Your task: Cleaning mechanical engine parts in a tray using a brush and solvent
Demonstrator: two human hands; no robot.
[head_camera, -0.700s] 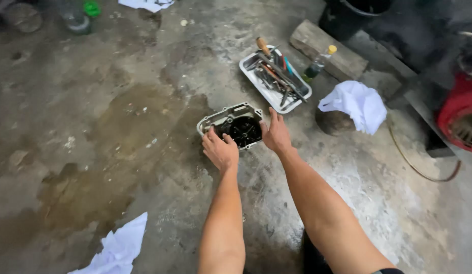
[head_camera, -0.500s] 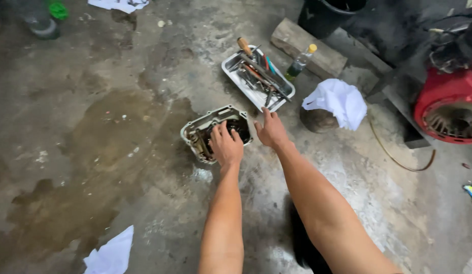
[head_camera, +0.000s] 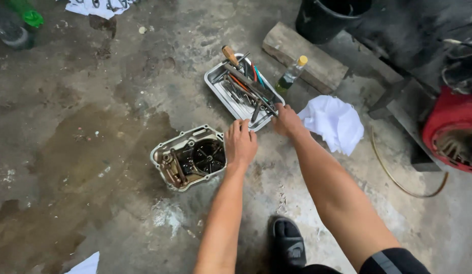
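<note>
From the head view, your left hand (head_camera: 240, 144) lies flat, fingers together, on the right edge of the engine cover (head_camera: 189, 157), which sits open side up on the stained concrete floor (head_camera: 83, 152). Your right hand (head_camera: 286, 121) reaches to the near corner of the metal tray (head_camera: 215, 83) just beyond the cover, fingers curled down at the tools (head_camera: 248, 86) there; whether they pinch one you cannot tell. A white rag (head_camera: 335, 124) lies just right of that hand. A small bottle (head_camera: 291, 75) stands beside the tray, against a wood block (head_camera: 302, 53). Your sandal (head_camera: 287, 242) shows below.
</note>
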